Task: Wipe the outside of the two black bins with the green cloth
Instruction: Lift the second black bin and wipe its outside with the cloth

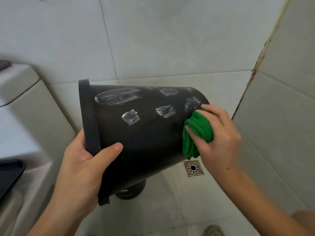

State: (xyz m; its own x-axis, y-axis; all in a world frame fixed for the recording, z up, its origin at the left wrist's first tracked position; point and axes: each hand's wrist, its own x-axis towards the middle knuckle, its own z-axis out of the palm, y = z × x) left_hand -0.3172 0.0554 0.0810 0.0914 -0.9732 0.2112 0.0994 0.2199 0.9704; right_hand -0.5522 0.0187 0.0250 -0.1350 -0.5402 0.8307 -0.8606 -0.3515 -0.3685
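Observation:
A black bin (146, 133) is held on its side in mid-air, rim to the left and base to the right. Its side carries several white smears. My left hand (85, 166) grips the rim from below, thumb lying on the bin's outer wall. My right hand (216, 133) holds a bunched green cloth (196, 133) against the bin's side near its base. Under the held bin part of a second black bin (130, 191) shows on the floor, mostly hidden.
A white toilet (22, 116) with its cistern fills the left side, a dark tray-like object (8, 174) lying beside it. A metal floor drain (193, 168) sits in the tiled floor below the cloth. Tiled walls close in behind and at right. A shoe (213, 230) shows at the bottom.

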